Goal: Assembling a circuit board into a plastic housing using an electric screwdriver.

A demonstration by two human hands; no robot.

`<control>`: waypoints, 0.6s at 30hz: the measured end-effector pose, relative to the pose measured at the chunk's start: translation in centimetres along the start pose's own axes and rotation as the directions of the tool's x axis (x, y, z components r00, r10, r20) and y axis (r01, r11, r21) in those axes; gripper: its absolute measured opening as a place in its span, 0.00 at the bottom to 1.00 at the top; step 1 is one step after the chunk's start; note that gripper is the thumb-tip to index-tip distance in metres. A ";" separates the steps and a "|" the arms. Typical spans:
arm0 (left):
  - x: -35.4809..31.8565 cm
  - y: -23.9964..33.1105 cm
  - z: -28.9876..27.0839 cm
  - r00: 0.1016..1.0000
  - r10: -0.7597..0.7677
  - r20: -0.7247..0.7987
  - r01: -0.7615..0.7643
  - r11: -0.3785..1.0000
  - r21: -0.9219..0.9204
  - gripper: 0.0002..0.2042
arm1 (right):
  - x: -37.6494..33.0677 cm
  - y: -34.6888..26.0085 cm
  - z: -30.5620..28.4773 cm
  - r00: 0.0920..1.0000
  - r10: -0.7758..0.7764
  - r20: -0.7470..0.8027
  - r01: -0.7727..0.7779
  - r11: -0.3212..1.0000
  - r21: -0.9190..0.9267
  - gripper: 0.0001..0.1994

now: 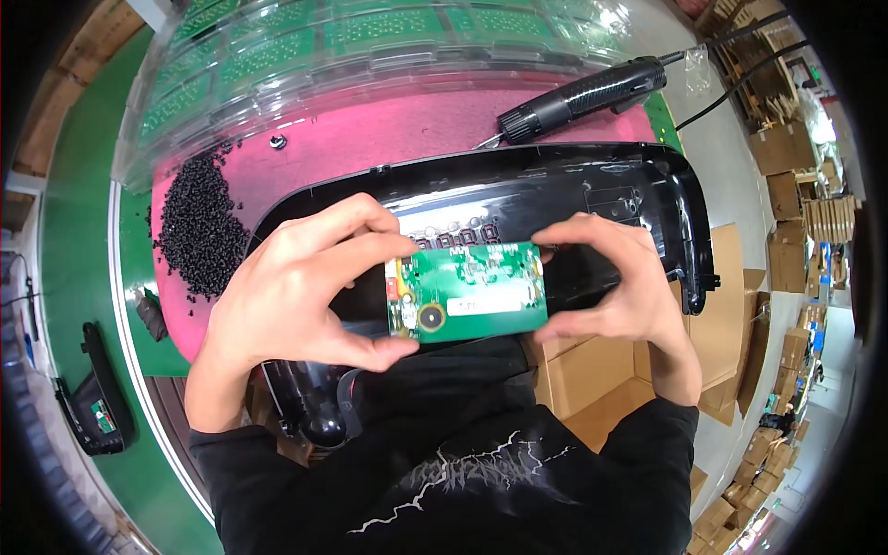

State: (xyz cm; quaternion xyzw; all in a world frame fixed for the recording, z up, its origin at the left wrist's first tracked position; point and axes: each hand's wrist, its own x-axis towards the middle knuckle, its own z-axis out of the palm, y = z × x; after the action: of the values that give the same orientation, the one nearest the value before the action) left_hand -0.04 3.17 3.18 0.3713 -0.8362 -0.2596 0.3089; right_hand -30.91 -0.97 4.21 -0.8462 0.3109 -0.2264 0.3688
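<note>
A green circuit board (490,277) with a white label, a round black part and small connectors is held up between my two hands. My left hand (305,277) pinches its left edge, thumb at the lower corner and fingers at the upper one. On the opposite edge, my right hand (620,287) grips the board the same way. Just beyond and below it lies a glossy black plastic housing (546,185), its hollow side up, with a row of small square openings partly hidden by the board.
A pile of small black screws (197,227) lies on the pink mat (388,111). A black electric screwdriver (583,97) rests beyond the housing. Clear trays of green boards (351,37) stand at the back. An open cardboard box (592,388) is below right; another black housing (97,407) is far left.
</note>
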 end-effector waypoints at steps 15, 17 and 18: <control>0.5 -0.2 0.2 0.939 -0.316 0.134 0.275 0.927 0.256 0.31 | 1.3 3.2 2.1 0.985 -0.123 -0.122 0.103 0.982 -0.158 0.28; 0.5 -0.5 0.3 0.941 -0.310 0.139 0.267 0.928 0.260 0.31 | 1.2 3.1 2.1 0.988 -0.105 -0.110 0.084 0.981 -0.177 0.27; 0.5 -0.4 0.3 0.942 -0.307 0.139 0.262 0.927 0.269 0.31 | 1.3 3.0 2.1 0.988 -0.106 -0.111 0.086 0.981 -0.173 0.27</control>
State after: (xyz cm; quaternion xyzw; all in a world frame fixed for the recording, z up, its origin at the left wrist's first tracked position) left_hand -0.29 2.63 2.91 0.4998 -0.8232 -0.2283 0.1431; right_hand -29.81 -2.45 0.75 -0.8733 0.3091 -0.2671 0.2655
